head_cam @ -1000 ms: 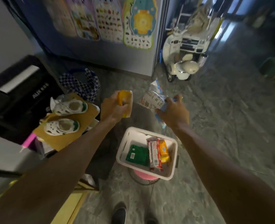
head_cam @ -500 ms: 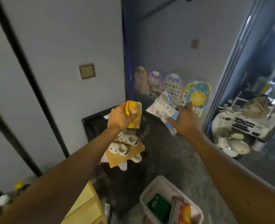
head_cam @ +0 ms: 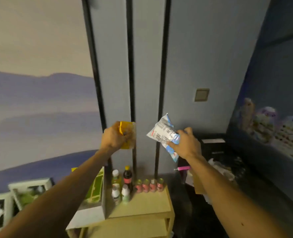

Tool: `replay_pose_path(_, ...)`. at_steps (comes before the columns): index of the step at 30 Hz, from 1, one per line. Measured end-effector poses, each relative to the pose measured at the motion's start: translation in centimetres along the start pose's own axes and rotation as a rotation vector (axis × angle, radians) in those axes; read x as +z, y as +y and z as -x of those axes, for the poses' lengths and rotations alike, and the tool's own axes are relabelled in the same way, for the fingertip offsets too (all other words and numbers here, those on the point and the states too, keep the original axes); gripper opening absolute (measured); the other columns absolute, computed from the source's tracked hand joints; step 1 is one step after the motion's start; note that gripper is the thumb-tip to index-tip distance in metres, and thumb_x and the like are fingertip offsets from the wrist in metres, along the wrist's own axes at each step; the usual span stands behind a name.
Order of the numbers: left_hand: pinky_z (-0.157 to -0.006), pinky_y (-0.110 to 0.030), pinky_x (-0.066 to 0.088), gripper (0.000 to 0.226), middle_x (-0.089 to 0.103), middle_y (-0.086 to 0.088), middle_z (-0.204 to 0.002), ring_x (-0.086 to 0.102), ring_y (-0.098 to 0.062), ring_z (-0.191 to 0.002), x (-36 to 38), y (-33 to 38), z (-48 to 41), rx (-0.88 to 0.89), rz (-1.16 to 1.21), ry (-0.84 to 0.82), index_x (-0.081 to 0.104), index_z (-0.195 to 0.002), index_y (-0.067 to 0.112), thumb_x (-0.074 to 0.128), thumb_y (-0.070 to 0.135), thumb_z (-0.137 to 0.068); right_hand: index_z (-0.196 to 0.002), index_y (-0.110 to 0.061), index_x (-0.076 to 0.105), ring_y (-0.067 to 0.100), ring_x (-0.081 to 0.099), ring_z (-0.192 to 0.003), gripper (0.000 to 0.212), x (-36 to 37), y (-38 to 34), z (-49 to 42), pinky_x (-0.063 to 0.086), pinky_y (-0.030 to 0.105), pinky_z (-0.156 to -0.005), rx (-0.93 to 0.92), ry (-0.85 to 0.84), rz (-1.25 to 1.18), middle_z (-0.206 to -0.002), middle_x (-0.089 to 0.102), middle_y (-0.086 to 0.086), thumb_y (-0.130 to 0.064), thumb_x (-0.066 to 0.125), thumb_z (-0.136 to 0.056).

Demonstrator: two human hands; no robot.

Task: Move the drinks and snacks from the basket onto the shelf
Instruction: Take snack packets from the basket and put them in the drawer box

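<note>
At centre-left of the frame the left hand [head_cam: 114, 137] has its fingers [head_cam: 125, 134] closed round a yellow snack packet [head_cam: 127, 134]. The packet looks light and soft, a thin crinkly film pouch that will crush if squeezed, so a hold across its middle, as here, seems sensible. Its long axis stands roughly upright, top edge towards the upper frame.

Just right of centre the right hand [head_cam: 185, 145] is also closed, gripping a white-and-blue packet [head_cam: 164, 133] by its lower half. This one appears equally light and pliable, with slick film likely to slip in a loose pinch. Its long axis tilts, the free end pointing to the upper left and the lower tail hanging below the hand.

Both packets are held in the air, well above the wooden shelf [head_cam: 151, 203] in the lower centre. On its top stand several bottles [head_cam: 127, 176] at the left and a row of red cans [head_cam: 149, 185] at the back. The front right of that top looks bare, a likely landing spot. The basket is out of view.
</note>
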State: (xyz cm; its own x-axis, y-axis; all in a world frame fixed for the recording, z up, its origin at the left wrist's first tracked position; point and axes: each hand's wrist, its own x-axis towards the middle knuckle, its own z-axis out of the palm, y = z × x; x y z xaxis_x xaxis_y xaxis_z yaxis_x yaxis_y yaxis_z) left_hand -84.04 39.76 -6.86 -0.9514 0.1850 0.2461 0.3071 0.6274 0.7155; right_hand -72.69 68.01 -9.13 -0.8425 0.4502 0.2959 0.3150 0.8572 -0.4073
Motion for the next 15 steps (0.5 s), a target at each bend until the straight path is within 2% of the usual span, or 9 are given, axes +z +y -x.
replay_pose_path(2, -0.084, -0.041, 0.057, 0.055, 0.079, -0.008, -0.113, 0.072, -0.037, -0.109, -4.3, -4.1, 0.1, -0.042, -0.052, 0.051, 0.069, -0.121, 0.027, 0.079, 0.056, -0.075, -0.117, -0.02, 0.064, 0.025, 0.07, -0.096, 0.054, 3.0, -5.2, -0.3, 0.058, 0.037, -0.078, -0.062, -0.043, -0.019, -0.13, 0.047, 0.002, -0.062, 0.08, -0.086)
replay_pose_path(6, -0.073, -0.035, 0.046, 0.039, 0.078, -0.011, -0.111, 0.071, -0.04, -0.107, -11.1, -11.7, 0.6, -0.124, -0.103, 0.121, 0.07, -0.12, 0.024, 0.083, 0.036, -0.084, -0.116, -0.019, 0.066, 0.029, 0.069, -0.096, 0.053, 8.4, -14.5, 0.2, 0.047, 0.035, -0.071, -0.148, -0.112, -0.048, -0.132, 0.047, 0.002, -0.06, 0.08, -0.087)
replay_pose_path(10, -0.076, -0.039, 0.052, 0.049, 0.079, -0.013, -0.108, 0.071, -0.042, -0.104, -15.6, -18.5, 1.4, -0.2, -0.132, 0.148, 0.07, -0.118, 0.023, 0.076, 0.048, -0.077, -0.113, -0.019, 0.066, 0.029, 0.068, -0.096, 0.053, 13.2, -21.2, 1.5, 0.049, 0.036, -0.07, -0.225, -0.176, -0.057, -0.131, 0.045, 0.002, -0.061, 0.079, -0.085)
replay_pose_path(12, -0.079, -0.042, 0.055, 0.05, 0.078, -0.013, -0.107, 0.071, -0.042, -0.103, -16.9, -21.4, 1.8, -0.242, -0.133, 0.149, 0.069, -0.117, 0.024, 0.073, 0.049, -0.074, -0.116, -0.019, 0.064, 0.027, 0.067, -0.093, 0.053, 15.2, -23.4, 2.0, 0.044, 0.031, -0.066, -0.264, -0.226, -0.026, -0.129, 0.045, 0.001, -0.061, 0.079, -0.087)
replay_pose_path(15, -0.081, -0.043, 0.058, 0.051, 0.077, -0.011, -0.105, 0.071, -0.04, -0.099, -17.5, -24.9, 2.1, -0.285, -0.122, 0.122, 0.069, -0.118, 0.027, 0.073, 0.049, -0.073, -0.12, -0.02, 0.063, 0.019, 0.056, -0.081, 0.055, 18.1, -25.6, 1.8, 0.034, 0.023, -0.055, -0.308, -0.285, 0.012, -0.13, 0.044, 0.0, -0.061, 0.08, -0.087)
